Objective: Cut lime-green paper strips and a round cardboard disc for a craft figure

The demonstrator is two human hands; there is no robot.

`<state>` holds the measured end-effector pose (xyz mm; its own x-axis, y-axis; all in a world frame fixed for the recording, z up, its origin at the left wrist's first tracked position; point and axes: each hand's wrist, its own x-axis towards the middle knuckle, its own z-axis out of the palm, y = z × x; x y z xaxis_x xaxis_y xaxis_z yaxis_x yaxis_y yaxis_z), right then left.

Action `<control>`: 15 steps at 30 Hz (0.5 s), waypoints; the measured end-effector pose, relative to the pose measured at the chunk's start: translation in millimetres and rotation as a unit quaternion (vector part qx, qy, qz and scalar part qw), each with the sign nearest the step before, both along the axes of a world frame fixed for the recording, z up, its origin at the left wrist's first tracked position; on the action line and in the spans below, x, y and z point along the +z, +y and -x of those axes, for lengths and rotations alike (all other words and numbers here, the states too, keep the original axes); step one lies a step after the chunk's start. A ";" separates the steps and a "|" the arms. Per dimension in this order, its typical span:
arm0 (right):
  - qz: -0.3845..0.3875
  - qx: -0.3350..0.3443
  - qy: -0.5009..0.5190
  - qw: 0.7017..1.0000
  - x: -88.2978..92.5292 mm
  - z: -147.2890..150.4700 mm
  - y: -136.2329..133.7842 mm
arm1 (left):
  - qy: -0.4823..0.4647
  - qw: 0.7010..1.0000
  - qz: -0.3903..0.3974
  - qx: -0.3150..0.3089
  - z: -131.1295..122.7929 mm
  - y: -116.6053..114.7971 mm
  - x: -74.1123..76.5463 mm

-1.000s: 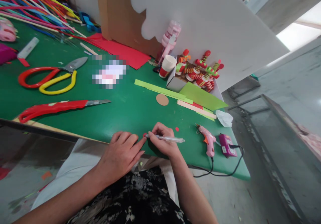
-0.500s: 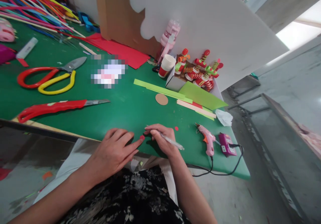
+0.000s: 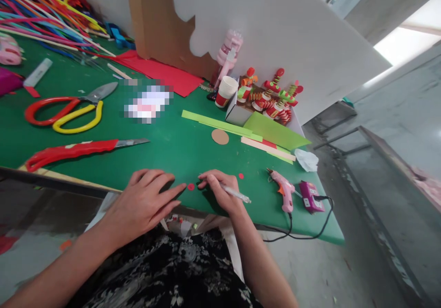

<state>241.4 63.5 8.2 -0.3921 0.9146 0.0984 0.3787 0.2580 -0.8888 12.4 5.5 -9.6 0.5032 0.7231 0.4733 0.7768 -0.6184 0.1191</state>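
Green tabletop (image 3: 165,156) spreads beneath a small red disc (image 3: 190,186) at the frame's lower centre, just beside my loosely spread left hand (image 3: 146,202), while my right hand (image 3: 223,198) pinches a pen (image 3: 238,194), seemingly at a marking step whose next stroke would need that disc held steady.
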 end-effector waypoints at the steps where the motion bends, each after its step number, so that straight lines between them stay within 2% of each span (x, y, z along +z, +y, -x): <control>1: 0.006 -0.014 0.004 1.000 -0.6 0.7 0.2 | -0.004 1.000 -0.003 -0.005 -1.4 -1.8 -0.7; 7: 0.042 -0.093 0.010 0.995 -2.1 4.8 1.7 | -0.021 1.000 -0.005 0.007 -10.9 -8.8 -5.8; 11: 0.050 -0.117 0.031 0.991 0.9 5.7 0.7 | -0.037 0.999 -0.005 -0.002 -10.3 -4.0 -4.7; 15: 0.053 -0.157 0.043 0.985 1.3 9.5 -0.3 | -0.035 0.999 0.028 0.006 -9.7 2.1 -0.7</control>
<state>231.9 63.2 9.5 -0.0822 0.9965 0.0161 0.3468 0.0437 -0.9369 22.1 7.6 -10.4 0.4622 0.7552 0.4648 0.7723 -0.6004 0.2076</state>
